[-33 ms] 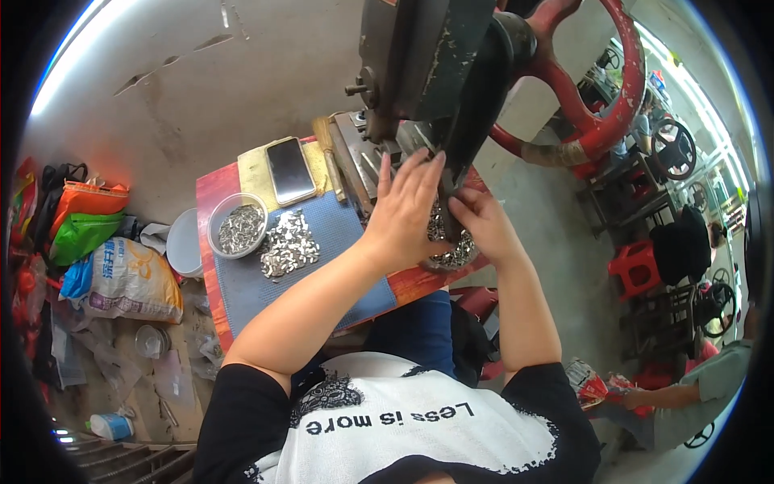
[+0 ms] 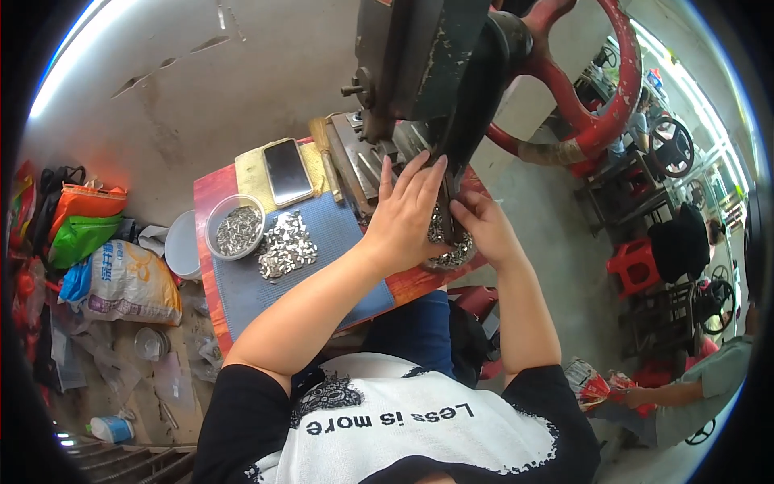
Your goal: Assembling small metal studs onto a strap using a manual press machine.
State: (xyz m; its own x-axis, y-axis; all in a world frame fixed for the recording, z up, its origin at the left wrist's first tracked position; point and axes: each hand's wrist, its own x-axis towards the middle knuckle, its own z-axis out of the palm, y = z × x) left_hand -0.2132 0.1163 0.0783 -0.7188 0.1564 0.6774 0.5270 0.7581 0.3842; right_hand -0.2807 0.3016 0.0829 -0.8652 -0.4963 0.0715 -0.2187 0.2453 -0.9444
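My left hand (image 2: 405, 211) is stretched out with its fingers apart, at the base of a dark hand press (image 2: 403, 64); its fingertips reach the metal parts under the press head. My right hand (image 2: 488, 227) is curled beside a dark upright metal bar (image 2: 448, 202), thumb and fingers drawn together; whatever lies between them is hidden. Below both hands sits a clear container (image 2: 459, 256) of small shiny metal pieces, partly covered by my left hand. A loose pile of small silvery pieces (image 2: 288, 244) lies on the blue mat (image 2: 234, 298).
A clear round tub (image 2: 211, 244) of small metal pieces stands beside the pile. Behind it a phone (image 2: 287, 171) rests on a yellow cloth (image 2: 248, 173), next to a wooden-handled brush (image 2: 326, 153). The press's red handwheel (image 2: 633, 89) rises at right. Bags (image 2: 129, 282) crowd the left side.
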